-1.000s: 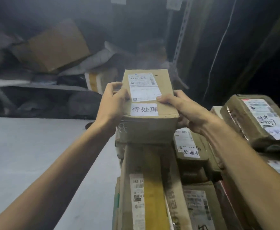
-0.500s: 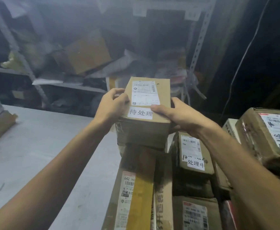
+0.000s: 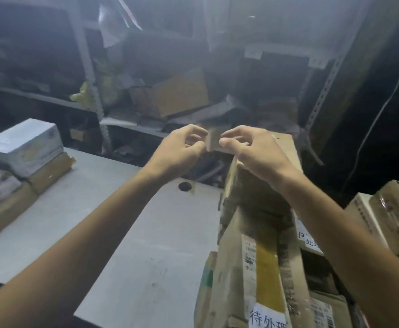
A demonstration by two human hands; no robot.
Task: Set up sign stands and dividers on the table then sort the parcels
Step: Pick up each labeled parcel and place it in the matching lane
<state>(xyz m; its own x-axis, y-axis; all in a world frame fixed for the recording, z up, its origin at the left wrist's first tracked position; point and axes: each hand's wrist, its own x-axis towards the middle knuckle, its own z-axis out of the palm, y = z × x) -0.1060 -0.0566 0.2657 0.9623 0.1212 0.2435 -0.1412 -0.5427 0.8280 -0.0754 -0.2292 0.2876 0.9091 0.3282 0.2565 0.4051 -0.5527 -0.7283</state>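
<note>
Against dim metal shelving point(image 3: 88, 100), atop the parcel stack point(image 3: 253, 256) at the grey table's point(image 3: 146, 233) right edge: small brown cardboard box point(image 3: 285, 150), likely light, stiff, best clasped by opposite side faces; left hand point(image 3: 182, 149) and right hand point(image 3: 257, 152) above, loosely curled, grasping nothing.

I stand in a dim parcel depot: slotted metal shelving point(image 3: 92, 74) crammed with packages point(image 3: 179, 93), labelled cardboard parcels point(image 3: 264, 268) stacked on my grey bench point(image 3: 146, 233).
</note>
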